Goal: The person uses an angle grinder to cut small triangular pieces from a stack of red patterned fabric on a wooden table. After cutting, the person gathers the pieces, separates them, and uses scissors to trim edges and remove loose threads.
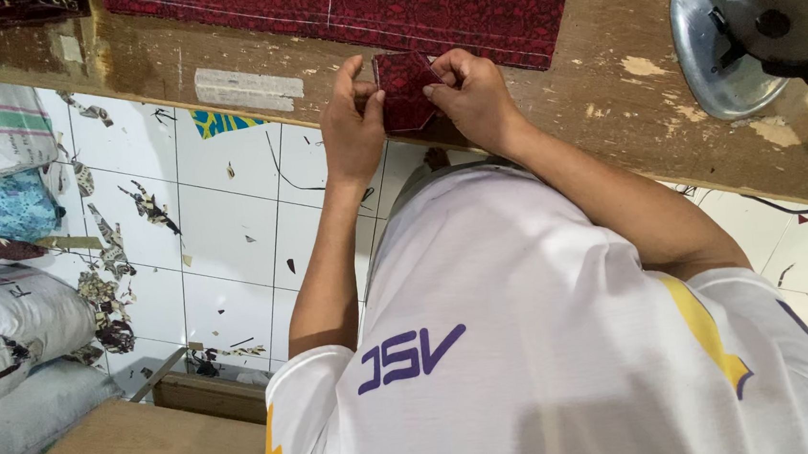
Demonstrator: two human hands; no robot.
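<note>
The wooden table (pixel 603 67) carries one big dark red cloth (pixel 405 1) at its far side and one round metal cutting machine (pixel 754 31) at my right. On the white tile floor (pixel 222 232) lie many cloth scraps, and at my left I count about four stuffed sacks (pixel 3 316). My left hand (pixel 353 125) and my right hand (pixel 473 97), both narrowly closed, pinch one small dark red cloth piece (pixel 405 92) at the table edge.

Your hands pinch matt, patterned dark-red cloth piece (pixel 407 90) over a worn, scuffed wooden table (pixel 604 77), beside a shiny metal cutter (pixel 744 32).
</note>
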